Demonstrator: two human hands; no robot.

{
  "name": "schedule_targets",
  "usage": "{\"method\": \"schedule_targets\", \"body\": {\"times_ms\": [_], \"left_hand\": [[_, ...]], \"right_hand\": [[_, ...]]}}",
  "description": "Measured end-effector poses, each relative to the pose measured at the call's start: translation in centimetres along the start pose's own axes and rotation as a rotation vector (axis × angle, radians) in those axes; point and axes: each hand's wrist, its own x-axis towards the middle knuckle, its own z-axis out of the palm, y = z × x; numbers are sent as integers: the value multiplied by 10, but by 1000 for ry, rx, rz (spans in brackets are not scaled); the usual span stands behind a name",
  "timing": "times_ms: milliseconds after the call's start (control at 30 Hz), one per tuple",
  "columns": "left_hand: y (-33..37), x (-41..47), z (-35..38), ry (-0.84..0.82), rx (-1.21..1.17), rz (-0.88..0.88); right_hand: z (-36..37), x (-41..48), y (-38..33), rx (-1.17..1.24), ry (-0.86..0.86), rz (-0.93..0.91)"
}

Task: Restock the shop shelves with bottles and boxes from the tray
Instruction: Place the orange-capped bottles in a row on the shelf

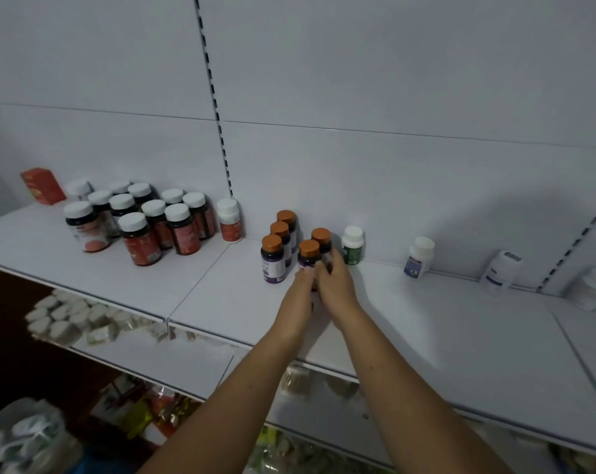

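Head view. Both hands meet at the middle of the white shelf [426,323], around the near orange-capped bottle [309,251]. The left hand [303,285] wraps its left flank and the right hand [335,282] its right flank, fingers curled against the dark body so that only cap and shoulder show. Whether the right fingers also touch the bottle just behind cannot be told. The held bottle appears upright, with its base hidden by the hands. It belongs to a cluster of five orange-capped bottles [279,230], dark-bodied with purple labels: three in a row on the left and two on the right, running from near to far towards the back panel. By judgement, restocking is well under way. At far left stand a red box [41,186], a dense group of white-capped red-label bottles [153,224] and a single white bottle with a red label [229,220]. To the right, a green-label bottle [352,246], a blue-label bottle [418,258] and two pale bottles [501,270] stand well apart along the back. Much of the shelf on the right and near side is bare. The tray is not clearly in view; a blurred pale container [23,436] at lower left may hold further stock.
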Motion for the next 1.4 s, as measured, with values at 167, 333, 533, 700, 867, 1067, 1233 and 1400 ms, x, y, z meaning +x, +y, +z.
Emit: {"method": "schedule_targets", "body": {"times_ms": [167,333,533,700,867,1067,1233,1400], "left_hand": [[16,11,16,16,-207,-58],[16,29,20,112,-261,-42],[2,36,19,30,-196,-42],[1,41,21,110,-247,-38],[-4,44,19,87,-226,-35],[-12,45,15,122,-237,-14],[-11,44,10,107,-135,28],[-21,44,2,81,-90,86]], "right_hand": [[13,35,-6,46,-8,81],[20,54,-2,97,-12,122],[19,51,-6,127,-16,138],[20,53,-2,91,0,148],[20,52,-4,58,-17,128],[22,84,25,90,-48,154],[14,68,-3,55,-54,128],[9,56,-5,43,-50,101]]}}
